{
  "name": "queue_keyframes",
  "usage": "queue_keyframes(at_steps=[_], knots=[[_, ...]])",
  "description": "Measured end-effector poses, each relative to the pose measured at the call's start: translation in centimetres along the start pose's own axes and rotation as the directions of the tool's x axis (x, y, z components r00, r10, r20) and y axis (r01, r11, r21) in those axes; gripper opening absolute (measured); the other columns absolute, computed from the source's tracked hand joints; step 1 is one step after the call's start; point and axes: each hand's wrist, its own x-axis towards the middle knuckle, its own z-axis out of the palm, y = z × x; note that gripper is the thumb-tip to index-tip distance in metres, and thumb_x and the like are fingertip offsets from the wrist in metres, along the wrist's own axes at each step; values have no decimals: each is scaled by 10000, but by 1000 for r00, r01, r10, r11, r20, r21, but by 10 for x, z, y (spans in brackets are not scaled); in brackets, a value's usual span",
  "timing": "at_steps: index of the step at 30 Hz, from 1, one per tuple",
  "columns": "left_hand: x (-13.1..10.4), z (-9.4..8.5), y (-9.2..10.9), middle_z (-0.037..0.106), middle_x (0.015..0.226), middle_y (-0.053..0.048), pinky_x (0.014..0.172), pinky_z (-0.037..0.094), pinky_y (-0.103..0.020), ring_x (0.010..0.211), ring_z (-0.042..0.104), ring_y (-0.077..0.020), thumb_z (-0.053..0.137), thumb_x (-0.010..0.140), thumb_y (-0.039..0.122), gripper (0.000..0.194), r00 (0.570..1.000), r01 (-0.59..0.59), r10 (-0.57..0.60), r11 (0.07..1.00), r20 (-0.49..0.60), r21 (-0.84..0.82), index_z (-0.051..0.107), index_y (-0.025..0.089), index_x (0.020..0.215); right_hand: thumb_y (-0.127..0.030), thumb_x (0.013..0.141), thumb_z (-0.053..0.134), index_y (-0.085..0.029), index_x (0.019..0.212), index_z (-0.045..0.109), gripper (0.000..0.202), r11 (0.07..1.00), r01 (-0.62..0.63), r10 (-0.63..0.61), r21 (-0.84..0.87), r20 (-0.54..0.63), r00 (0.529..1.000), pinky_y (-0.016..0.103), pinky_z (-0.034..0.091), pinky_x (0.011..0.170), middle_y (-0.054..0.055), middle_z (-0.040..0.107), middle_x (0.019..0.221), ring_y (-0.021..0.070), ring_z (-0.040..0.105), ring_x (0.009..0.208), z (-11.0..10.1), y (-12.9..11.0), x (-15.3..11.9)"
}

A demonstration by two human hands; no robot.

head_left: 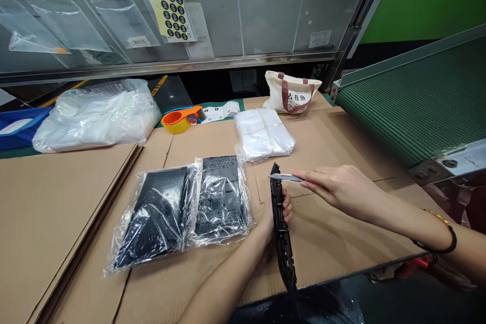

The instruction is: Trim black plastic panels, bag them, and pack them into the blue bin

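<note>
My left hand (287,206) grips a black plastic part (281,228) that stands edge-on near the table's front edge, its fingers wrapped round the right side. Above and to the right, my right hand (334,185) pinches a slim metallic blade-like tool (286,177). The tool points left, its tip at the upper end of the black part; whether they touch I cannot tell. Left of my left hand lie two clear bags with black parts, one bag (155,212) further left and tilted, the other bag (220,197) nearer.
A stack of clear bags (264,134) lies behind the black part, with a cloth bag (291,92) farther back. Orange tape dispenser (178,120), large plastic bundle (100,116) and blue bin (23,129) sit back left. Cardboard sheets (56,212) lie left; a green conveyor (421,96) rises at right.
</note>
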Motion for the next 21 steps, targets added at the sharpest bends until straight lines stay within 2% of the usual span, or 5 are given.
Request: queue_keyframes(at_steps=[4,9,12,16,21], knots=[[1,1,-1,352,441,86,309,132,-174,290,245,-63,590,777,441,265,1000,-9,9,1000,-1,-2,488,200,734,-311,1001,375,-265,1234,623,343,1000,-8,8,-22,-25,1000,247,341,485,16,735,814,156,659,628,0,2,2],[0,2,-1,361,444,83,307,118,-180,283,233,-58,606,763,430,270,1000,-6,6,1000,-11,-1,483,196,708,-293,991,409,-287,1239,616,324,998,51,-51,-28,-11,999,250,281,458,-8,706,720,144,640,555,-2,-3,-5],[0,4,0,378,441,76,300,123,-183,278,256,-65,610,750,424,267,1000,-7,7,1000,-25,6,482,196,694,-276,992,408,-298,1246,608,323,997,67,-67,26,-8,998,243,324,480,-11,731,788,140,662,602,-1,-1,-5],[-1,8,2,380,423,81,293,155,-174,279,312,-78,643,710,400,258,999,-7,7,1000,-41,21,483,198,702,-298,1000,390,-255,1206,637,325,1000,-2,3,19,-67,998,249,380,520,11,747,849,157,678,661,1,7,-1],[-4,11,3,392,424,82,294,178,-171,288,343,-85,650,698,399,267,998,-1,3,999,-64,43,474,198,708,-310,1004,386,-271,1231,623,331,1000,19,-19,-9,-59,998,249,307,488,1,723,774,145,643,595,1,5,-3]])
